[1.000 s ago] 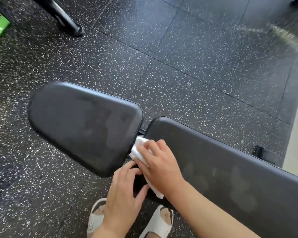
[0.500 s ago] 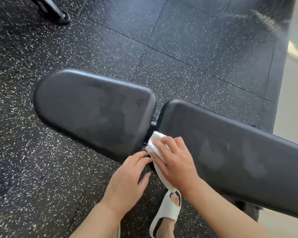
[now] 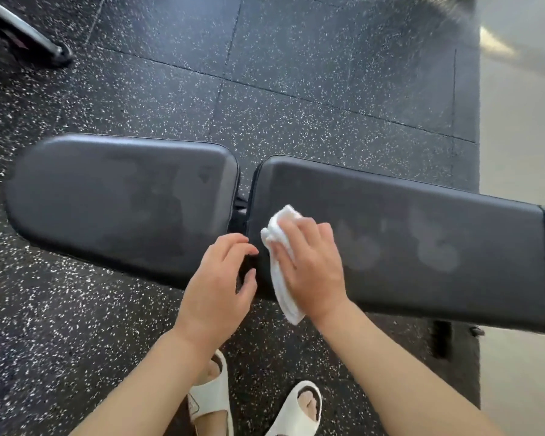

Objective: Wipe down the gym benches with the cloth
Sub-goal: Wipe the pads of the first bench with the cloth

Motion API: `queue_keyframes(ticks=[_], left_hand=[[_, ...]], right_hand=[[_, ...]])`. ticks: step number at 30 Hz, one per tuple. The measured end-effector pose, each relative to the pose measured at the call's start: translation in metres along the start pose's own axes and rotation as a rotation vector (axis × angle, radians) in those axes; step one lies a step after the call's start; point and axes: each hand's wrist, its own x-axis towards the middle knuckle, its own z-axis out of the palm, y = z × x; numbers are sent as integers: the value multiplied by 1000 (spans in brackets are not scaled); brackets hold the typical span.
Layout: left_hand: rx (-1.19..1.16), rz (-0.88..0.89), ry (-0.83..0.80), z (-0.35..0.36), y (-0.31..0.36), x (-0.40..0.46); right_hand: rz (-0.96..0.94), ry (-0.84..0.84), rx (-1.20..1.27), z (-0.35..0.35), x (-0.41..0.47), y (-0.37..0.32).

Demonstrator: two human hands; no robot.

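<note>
Right hand (image 3: 312, 265) fingers flat, pressing folded white cloth (image 3: 280, 262) onto long black padded bench pad (image 3: 422, 247), near its left end. Left hand (image 3: 217, 287) fingers loosely curled at the pad gap, holding nothing.

The bench (image 3: 390, 247) is the landmark: both of its pads are dark charcoal grey, close to black, with dull paler smudges and rounded blotches clouding the surface, clearest on the longer pad. On that pad lies a plain white cloth (image 3: 280, 262), with no print on it. Under and all round the bench, the floor (image 3: 265, 89) is black rubber tile flecked throughout with small white and grey speckles, crossed by thin dark seam lines. Beyond the bench's far right end runs a plain pale beige strip of flooring (image 3: 523, 136). Just below the bench's near edge are two off-white sandals (image 3: 299, 407), unpatterned.
</note>
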Motion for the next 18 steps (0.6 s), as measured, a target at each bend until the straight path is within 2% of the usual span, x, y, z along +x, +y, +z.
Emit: queue_keyframes(ticks=[3, 5, 7, 10, 13, 15, 18], left_hand=[[72, 52, 0, 11, 14, 13], [124, 115, -17, 18, 24, 19], [179, 174, -50, 26, 35, 26], [276, 159, -89, 41, 48, 31], [274, 109, -69, 49, 51, 30], [259, 98, -59, 50, 51, 29], [248, 95, -43, 51, 53, 28]], right_hand=[[-234, -34, 7, -18, -24, 19], [-314, -14, -48, -35, -25, 54], [-170, 43, -105, -48, -23, 97], [249, 148, -152, -64, -15, 148], [446, 186, -233, -54, -9, 140], [397, 100, -211, -31, -10, 104], [98, -144, -115, 2, -28, 52]])
